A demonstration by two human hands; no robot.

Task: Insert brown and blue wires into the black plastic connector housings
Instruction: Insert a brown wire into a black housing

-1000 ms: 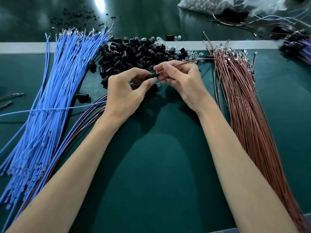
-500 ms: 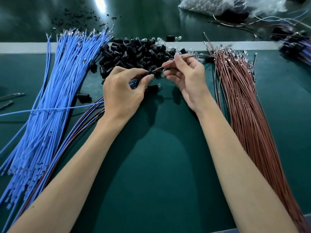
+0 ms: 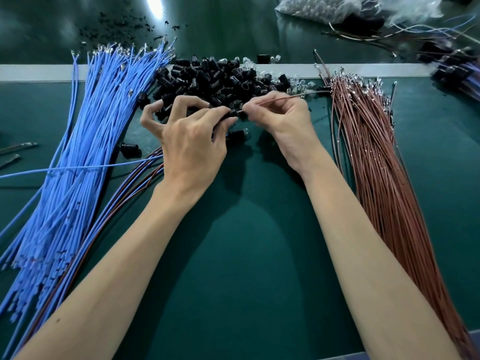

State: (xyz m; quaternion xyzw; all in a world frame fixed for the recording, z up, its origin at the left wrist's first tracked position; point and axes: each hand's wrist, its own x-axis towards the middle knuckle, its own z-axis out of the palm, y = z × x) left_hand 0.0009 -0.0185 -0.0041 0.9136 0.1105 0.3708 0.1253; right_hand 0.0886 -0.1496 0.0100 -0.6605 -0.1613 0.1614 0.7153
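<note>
View from above a person's two bare forearms, reaching over a dark green work mat [image 3: 246,255]. The left hand [image 3: 192,146] pinches one black connector housing [image 3: 235,114] between thumb and forefinger, its other fingers curled and spread above the heap behind. The right hand [image 3: 283,120] pinches one brown wire [image 3: 280,98] between thumb and forefinger, the remaining fingers curled in; the wire's near end meets the held housing, and the rest runs off to the right. Whether the tip is inside the housing cannot be told. The hands meet at the near edge of a pile of black housings [image 3: 215,76], too many to count, with small clear bulbs [image 3: 298,83] scattered along its right side. Two loose housings lie apart from the pile on the left, one [image 3: 143,97] touching the blue bundle and one [image 3: 128,146] just beside it. One large bundle of blue wires [image 3: 85,141] fans across the left of the mat, and one large bundle of brown wires [image 3: 376,165] lies along the right; both are far too dense to count. A single blue wire [image 3: 78,168] crosses the blue bundle sideways. A thin sheaf of mixed blue and brown wires [image 3: 124,188] runs under the left wrist. A white strip [image 3: 363,67] crosses behind the pile, and a clear plastic bag [image 3: 324,9] sits at the far right.
</note>
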